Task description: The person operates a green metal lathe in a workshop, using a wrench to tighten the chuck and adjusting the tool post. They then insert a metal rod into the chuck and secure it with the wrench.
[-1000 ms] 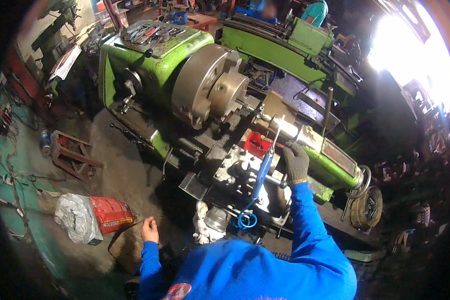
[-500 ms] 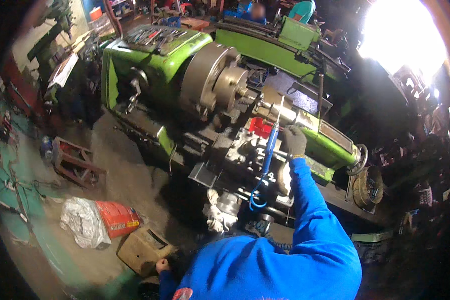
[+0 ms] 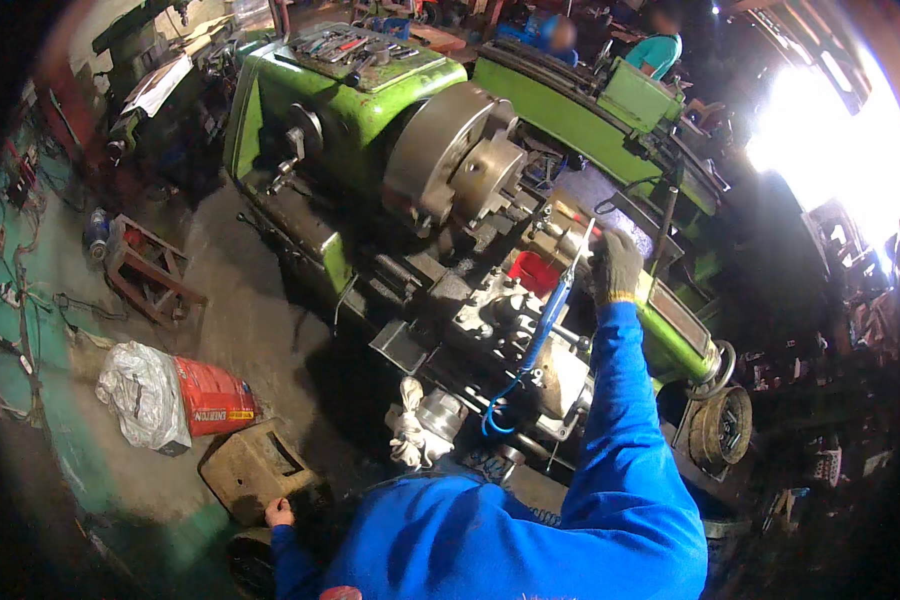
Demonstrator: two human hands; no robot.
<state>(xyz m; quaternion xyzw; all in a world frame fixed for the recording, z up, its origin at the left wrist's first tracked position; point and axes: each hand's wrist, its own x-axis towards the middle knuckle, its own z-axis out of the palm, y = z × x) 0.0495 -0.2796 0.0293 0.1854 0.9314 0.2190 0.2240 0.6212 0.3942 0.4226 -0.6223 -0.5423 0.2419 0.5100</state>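
My right hand (image 3: 618,262), in a dark glove with a yellowish cuff, reaches over the far side of a green lathe, by the tailstock (image 3: 675,318). Its fingers are curled at the end of a thin red-and-tan stick (image 3: 573,214), whose kind I cannot make out. Just left of this hand, a blue air blow gun (image 3: 550,322) with a long silver nozzle slants across the carriage (image 3: 490,308). A red container (image 3: 533,272) sits beside it. Low at the left, my bare left hand (image 3: 279,512) is closed beside a tan slotted casing (image 3: 255,470); what it grips, if anything, is hidden.
The large chuck (image 3: 440,160) holds a round metal workpiece (image 3: 488,175). Tools lie on the headstock (image 3: 390,95). White rag (image 3: 407,425) hangs near the carriage front. A red-and-white sack (image 3: 210,395) and rusty metal stand (image 3: 155,270) are on the floor. Two people are beyond another green machine (image 3: 580,95).
My right hand has moved farther out across the tailstock, and the red-and-tan stick has come into sight at its fingers. The whole view has shifted slightly. My left hand stays by the casing.
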